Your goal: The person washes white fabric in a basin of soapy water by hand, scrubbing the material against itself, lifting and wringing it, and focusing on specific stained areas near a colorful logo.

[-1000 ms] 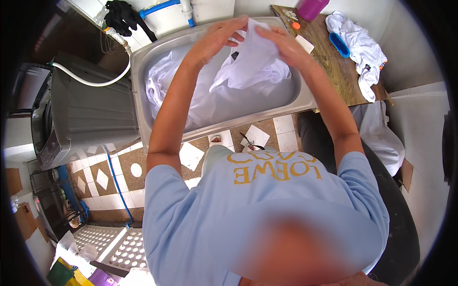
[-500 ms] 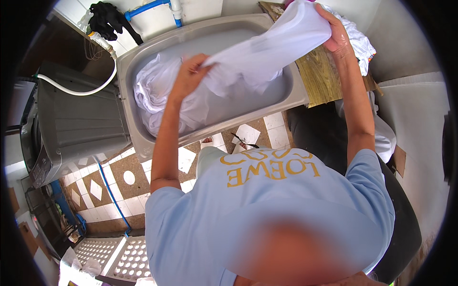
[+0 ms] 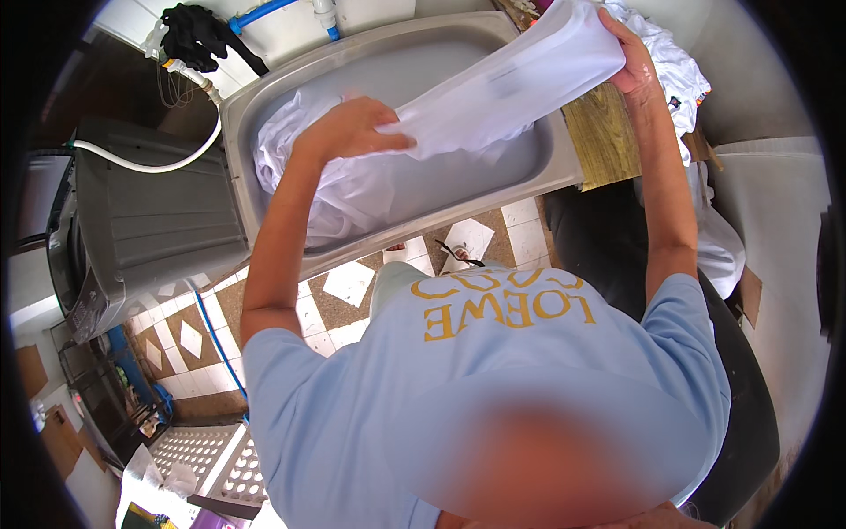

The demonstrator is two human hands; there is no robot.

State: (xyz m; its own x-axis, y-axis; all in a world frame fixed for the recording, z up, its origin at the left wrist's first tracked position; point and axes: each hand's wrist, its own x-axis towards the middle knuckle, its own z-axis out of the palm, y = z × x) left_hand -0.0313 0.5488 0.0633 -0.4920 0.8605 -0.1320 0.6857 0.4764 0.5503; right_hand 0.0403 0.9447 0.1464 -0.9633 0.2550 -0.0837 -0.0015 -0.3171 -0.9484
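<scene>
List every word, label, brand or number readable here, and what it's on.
Shirt: large yellow lettering, upside down; I won't copy its wording.
Cloth: faint dark patch, too blurred to tell whether it's text.
Grey machine: pale panel marks, too small to read.

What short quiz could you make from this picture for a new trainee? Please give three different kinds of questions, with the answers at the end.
1. Which of the person's hands is nearer to the wooden tabletop?
2. What colour is the pipe just right of the hanging black cloth?
A) red
B) blue
C) green
3. True or false: seen from above, the stretched white cloth crosses the rim of the basin.

Key:
1. The right hand.
2. B.
3. True.
</scene>
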